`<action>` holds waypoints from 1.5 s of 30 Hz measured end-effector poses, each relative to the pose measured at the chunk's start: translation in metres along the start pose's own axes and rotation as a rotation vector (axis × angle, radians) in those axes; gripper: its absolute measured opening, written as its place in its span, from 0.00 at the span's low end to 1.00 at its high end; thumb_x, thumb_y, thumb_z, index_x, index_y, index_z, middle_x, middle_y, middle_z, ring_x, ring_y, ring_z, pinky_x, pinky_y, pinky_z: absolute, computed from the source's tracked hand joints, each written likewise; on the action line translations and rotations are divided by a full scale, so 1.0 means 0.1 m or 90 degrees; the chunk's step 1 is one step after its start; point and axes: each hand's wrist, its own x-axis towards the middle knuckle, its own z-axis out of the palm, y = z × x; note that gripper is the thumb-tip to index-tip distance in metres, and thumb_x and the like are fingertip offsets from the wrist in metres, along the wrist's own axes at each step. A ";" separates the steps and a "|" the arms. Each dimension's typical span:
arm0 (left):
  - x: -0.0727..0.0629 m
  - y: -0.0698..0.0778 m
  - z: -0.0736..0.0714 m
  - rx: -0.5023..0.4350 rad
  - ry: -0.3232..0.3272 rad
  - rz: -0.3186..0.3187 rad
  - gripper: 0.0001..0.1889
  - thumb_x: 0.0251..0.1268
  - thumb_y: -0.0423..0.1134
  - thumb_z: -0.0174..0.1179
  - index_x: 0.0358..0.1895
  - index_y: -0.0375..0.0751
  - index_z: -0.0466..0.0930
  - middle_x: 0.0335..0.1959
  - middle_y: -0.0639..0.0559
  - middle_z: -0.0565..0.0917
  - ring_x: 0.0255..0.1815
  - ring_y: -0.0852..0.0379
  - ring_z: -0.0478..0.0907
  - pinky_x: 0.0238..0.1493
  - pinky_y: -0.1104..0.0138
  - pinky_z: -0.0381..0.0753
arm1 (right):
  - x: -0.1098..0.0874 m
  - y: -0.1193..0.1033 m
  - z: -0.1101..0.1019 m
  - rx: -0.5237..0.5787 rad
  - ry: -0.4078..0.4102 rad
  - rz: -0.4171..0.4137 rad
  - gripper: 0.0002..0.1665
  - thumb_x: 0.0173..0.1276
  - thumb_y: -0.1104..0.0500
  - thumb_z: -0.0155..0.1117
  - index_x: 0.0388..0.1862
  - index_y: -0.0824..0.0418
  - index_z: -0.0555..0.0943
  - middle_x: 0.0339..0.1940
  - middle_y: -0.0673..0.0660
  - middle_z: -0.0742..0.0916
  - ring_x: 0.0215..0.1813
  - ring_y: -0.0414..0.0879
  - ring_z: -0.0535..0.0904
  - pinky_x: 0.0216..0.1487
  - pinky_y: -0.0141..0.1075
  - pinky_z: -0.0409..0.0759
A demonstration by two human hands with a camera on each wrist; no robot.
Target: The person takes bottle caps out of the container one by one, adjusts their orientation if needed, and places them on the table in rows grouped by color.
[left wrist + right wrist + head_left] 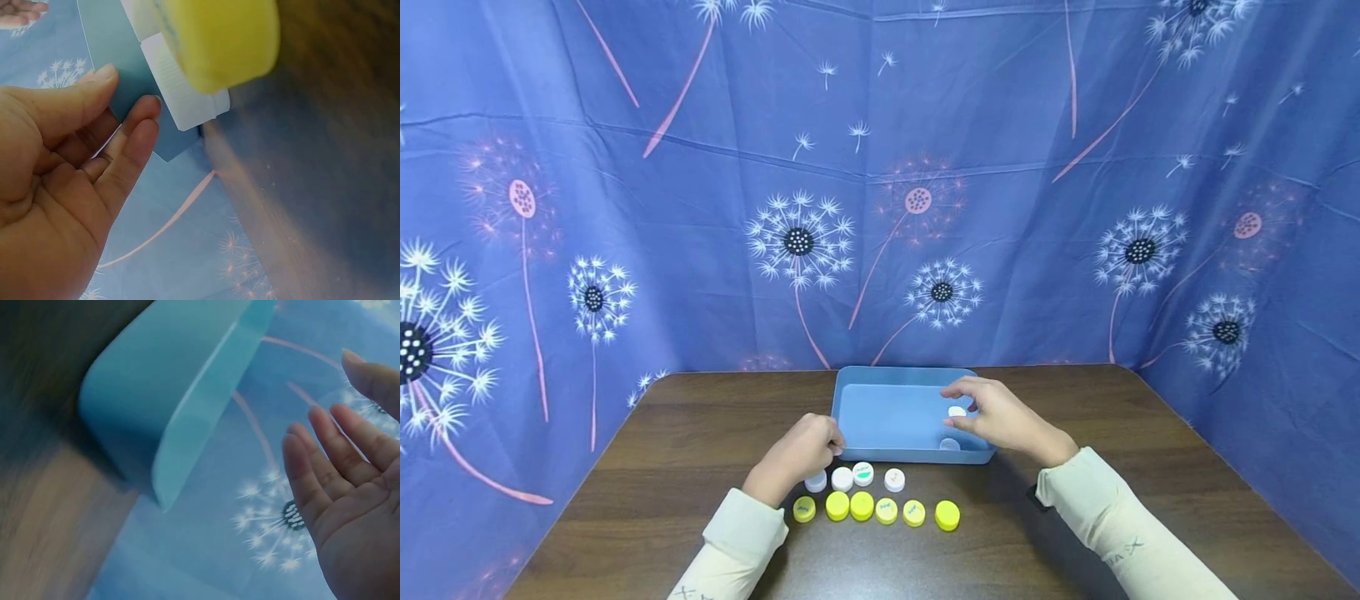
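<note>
My right hand (992,412) is over the right end of a blue tray (880,454), thumb and fingers spread apart. In the right wrist view that hand (356,487) holds nothing. A white bottle cap (957,411) shows between its thumb and fingers in the head view, and another pale cap (950,445) lies in the tray by the front wall. Beside the tray's front left corner is my left hand (801,454), its fingers loosely bent and gripping nothing in the left wrist view. Just below it, a white cap (816,481) is partly covered by the hand.
In front of the tray, more white caps (842,478) stand in a row on the brown wooden table (700,442). Nearer to me runs a row of several yellow caps (861,506). A blue cloth with dandelion prints (865,167) hangs behind and around the table.
</note>
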 end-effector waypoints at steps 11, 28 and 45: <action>-0.01 0.00 0.03 0.003 0.000 -0.013 0.14 0.55 0.17 0.58 0.36 0.33 0.90 0.33 0.49 0.87 0.42 0.51 0.84 0.44 0.58 0.85 | 0.21 0.42 0.12 -0.071 0.008 0.052 0.22 0.63 0.58 0.73 0.54 0.64 0.82 0.51 0.58 0.86 0.54 0.54 0.81 0.53 0.50 0.80; -0.02 0.06 0.04 0.000 0.000 -0.023 0.13 0.55 0.16 0.58 0.36 0.32 0.89 0.32 0.49 0.86 0.40 0.51 0.84 0.42 0.60 0.85 | 0.29 0.71 0.27 -0.127 -0.079 0.092 0.22 0.58 0.58 0.76 0.49 0.68 0.85 0.45 0.58 0.88 0.50 0.53 0.83 0.53 0.49 0.81; -0.02 0.05 0.03 0.007 -0.004 -0.038 0.13 0.57 0.18 0.58 0.36 0.34 0.89 0.33 0.51 0.86 0.41 0.52 0.84 0.43 0.61 0.86 | 0.30 0.70 0.32 -0.178 -0.117 0.115 0.08 0.60 0.59 0.74 0.38 0.59 0.86 0.34 0.49 0.87 0.35 0.41 0.77 0.42 0.42 0.80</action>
